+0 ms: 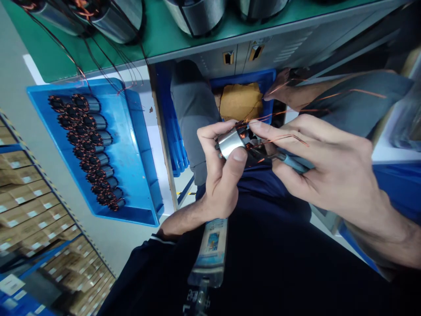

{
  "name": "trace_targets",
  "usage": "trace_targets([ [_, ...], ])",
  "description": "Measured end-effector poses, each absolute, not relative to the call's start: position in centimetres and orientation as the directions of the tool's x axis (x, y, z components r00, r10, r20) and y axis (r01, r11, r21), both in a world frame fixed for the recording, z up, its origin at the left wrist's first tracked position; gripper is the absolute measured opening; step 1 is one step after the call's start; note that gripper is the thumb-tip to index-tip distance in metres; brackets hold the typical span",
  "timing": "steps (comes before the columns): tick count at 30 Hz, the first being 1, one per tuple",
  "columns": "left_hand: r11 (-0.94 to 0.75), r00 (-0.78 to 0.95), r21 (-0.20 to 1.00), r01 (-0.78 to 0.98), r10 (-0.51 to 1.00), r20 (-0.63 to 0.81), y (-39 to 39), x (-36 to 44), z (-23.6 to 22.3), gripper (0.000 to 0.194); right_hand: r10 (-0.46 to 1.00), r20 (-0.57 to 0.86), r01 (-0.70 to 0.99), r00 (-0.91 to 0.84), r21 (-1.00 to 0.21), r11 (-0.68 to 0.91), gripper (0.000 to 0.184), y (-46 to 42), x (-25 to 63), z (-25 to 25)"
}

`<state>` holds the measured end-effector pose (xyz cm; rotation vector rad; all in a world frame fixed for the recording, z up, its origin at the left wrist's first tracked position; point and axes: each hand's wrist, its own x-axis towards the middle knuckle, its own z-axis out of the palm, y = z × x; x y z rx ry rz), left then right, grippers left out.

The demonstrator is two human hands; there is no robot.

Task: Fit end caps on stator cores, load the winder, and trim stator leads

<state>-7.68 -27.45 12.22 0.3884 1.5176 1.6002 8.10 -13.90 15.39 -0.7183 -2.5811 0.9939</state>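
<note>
My left hand point(220, 171) is closed around a small motor stator point(231, 142), a silvery metal ring with copper windings, its thumb pressed on the side. In my right hand point(329, 162) is a pair of pliers point(291, 162) with blue-grey handles. Their metal jaws lie close to the open end of the stator; whether they touch it I cannot tell. Loose copper wires point(296, 137) run from the stator past my right fingers, and the index fingertip is at one of them. The palm side of my right hand is hidden.
A blue bin point(131, 145) at left holds several stacked stators point(95, 140). Larger stators point(197, 15) with trailing wires stand on the green bench top point(158, 35). Below is a blue crate point(269, 83) with yellow-brown sheet material, close to my legs. Boxes fill shelves at far left.
</note>
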Motion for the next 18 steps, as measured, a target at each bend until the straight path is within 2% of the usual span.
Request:
trace_targets([
  [5, 0.086, -0.605, 0.93, -0.358, 0.737, -0.301, -27.9, -7.1, 12.2, 0.047, 0.548, 0.141, 0.344, -0.824, -0.644, 0.683, 0.057, -13.9, 8.3, 15.2],
  [8, 0.062, -0.592, 0.922, -0.382, 0.75, -0.296, -27.7, -7.1, 11.1, 0.048, 0.555, 0.146, 0.304, -0.819, -0.709, 0.636, 0.059, -13.5, 7.9, 14.3],
  [14, -0.092, -0.584, 0.884, -0.458, 0.781, -0.221, -26.5, -7.9, 8.7, 0.048, 0.55, 0.146, 0.208, -0.822, -0.823, 0.529, 0.061, -12.4, 7.2, 12.6],
  [18, -0.058, -0.577, 0.838, -0.543, 0.75, -0.323, -26.1, -8.2, 10.5, 0.045, 0.567, 0.139, 0.206, -0.812, -0.841, 0.5, 0.059, -12.2, 7.4, 12.6],
])
